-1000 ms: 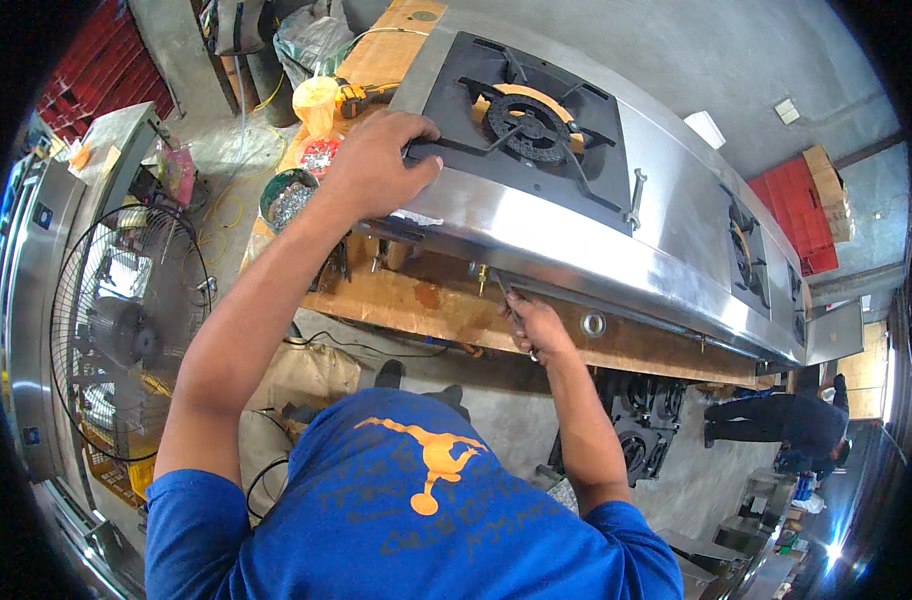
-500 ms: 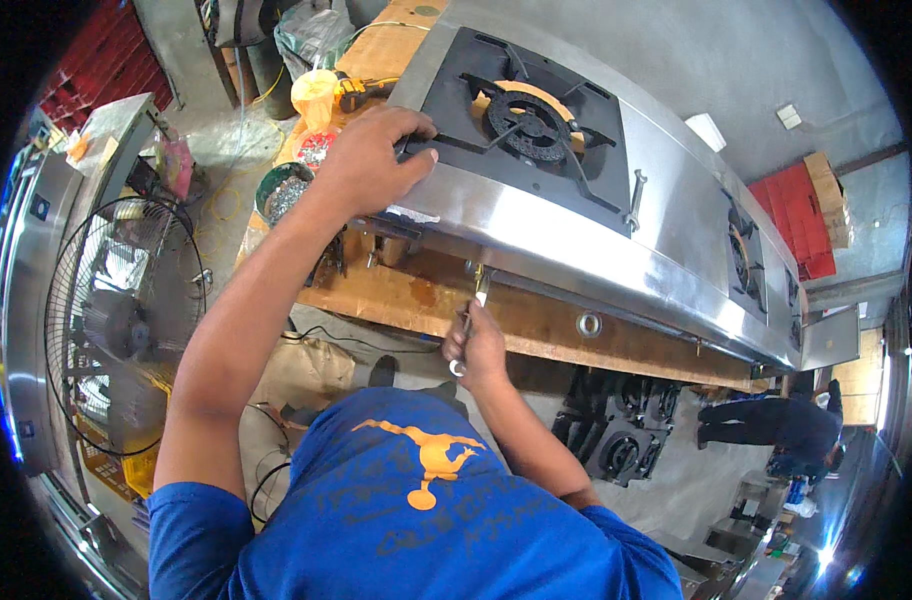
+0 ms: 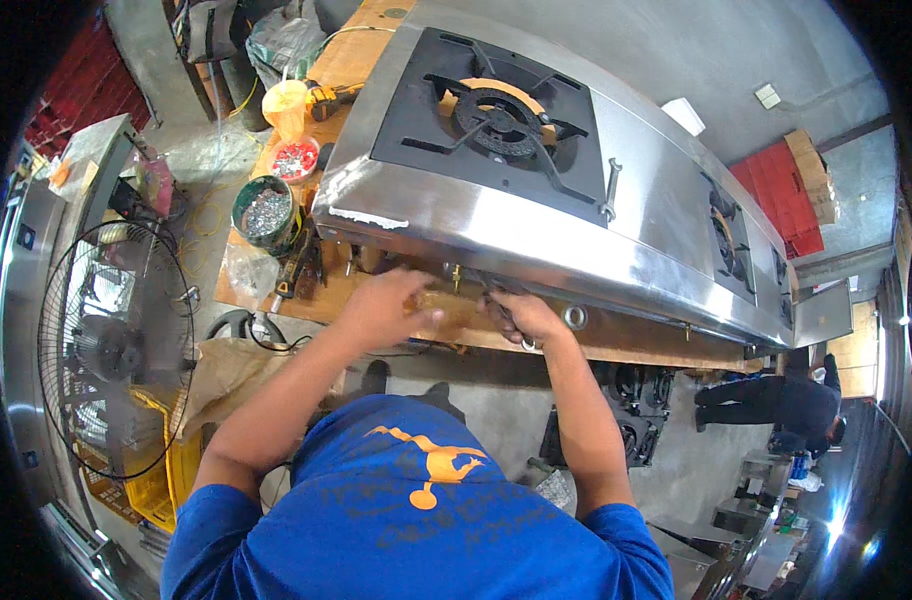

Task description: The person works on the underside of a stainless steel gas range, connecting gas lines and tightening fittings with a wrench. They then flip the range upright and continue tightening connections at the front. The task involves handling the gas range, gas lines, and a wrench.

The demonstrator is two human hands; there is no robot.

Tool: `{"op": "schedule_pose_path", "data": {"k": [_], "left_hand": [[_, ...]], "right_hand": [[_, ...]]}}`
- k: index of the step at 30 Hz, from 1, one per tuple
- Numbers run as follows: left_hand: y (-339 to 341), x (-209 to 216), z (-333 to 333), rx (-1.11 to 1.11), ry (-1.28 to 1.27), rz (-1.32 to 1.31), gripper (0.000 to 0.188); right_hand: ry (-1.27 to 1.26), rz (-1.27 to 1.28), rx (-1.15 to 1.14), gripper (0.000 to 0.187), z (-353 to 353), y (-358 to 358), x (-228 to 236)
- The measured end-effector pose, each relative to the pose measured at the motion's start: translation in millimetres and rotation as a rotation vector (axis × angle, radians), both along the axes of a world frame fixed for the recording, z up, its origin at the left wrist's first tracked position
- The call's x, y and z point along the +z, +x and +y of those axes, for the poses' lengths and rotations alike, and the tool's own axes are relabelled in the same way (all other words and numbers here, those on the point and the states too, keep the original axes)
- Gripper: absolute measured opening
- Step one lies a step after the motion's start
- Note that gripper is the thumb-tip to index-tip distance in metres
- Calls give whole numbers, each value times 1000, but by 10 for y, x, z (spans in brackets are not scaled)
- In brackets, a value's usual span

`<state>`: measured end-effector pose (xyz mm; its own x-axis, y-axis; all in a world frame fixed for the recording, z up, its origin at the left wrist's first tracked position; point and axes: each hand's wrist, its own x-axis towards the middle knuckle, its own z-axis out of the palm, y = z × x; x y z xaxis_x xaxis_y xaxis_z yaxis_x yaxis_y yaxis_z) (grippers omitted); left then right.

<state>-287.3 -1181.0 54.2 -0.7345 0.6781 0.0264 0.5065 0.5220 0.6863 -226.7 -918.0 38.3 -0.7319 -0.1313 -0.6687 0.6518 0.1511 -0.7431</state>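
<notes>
A long stainless-steel gas stove [image 3: 536,210] lies across a wooden bench [image 3: 626,345], its black burner plate and grate [image 3: 496,122] at the near left end. Just below its front edge, my left hand [image 3: 386,305] is empty, slightly blurred, fingers apart beside a small brass valve [image 3: 458,277]. To the right of that valve, my right hand [image 3: 524,317] is closed round a wrench [image 3: 528,343]. Only the wrench's ring end shows plainly below the fingers; its other end is hidden or blurred. A second wrench [image 3: 612,190] rests on the steel top.
Left of the stove stand a green tub of screws [image 3: 266,212], a red-rimmed tub [image 3: 294,160], an orange cup [image 3: 286,105] and a yellow power drill [image 3: 326,98]. A metal ring [image 3: 575,317] sits on the bench. A floor fan [image 3: 116,345] stands left; another person [image 3: 766,402] bends at right.
My left hand has left the stove's top corner and come down below the front edge. My right hand, holding the wrench, has moved right and up, away from the brass valve.
</notes>
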Motion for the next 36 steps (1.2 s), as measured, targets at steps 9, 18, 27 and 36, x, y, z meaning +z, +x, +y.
{"op": "schedule_pose_path", "data": {"k": [9,18,27,36], "left_hand": [[-623,-547,453,-353,-143,-284,77],[-768,-688,518,-471,-365,203,81],[-961,-1089,539,-499,46,-214,74],[-919,-1345,601,-483,212,-295,67]], "right_hand": [[45,-5,102,40,98,-44,58],[10,0,-116,37,-42,71,-129],[-388,-110,-845,25,-1165,180,-186],[-528,182,-874,29,-1506,212,-312]]}}
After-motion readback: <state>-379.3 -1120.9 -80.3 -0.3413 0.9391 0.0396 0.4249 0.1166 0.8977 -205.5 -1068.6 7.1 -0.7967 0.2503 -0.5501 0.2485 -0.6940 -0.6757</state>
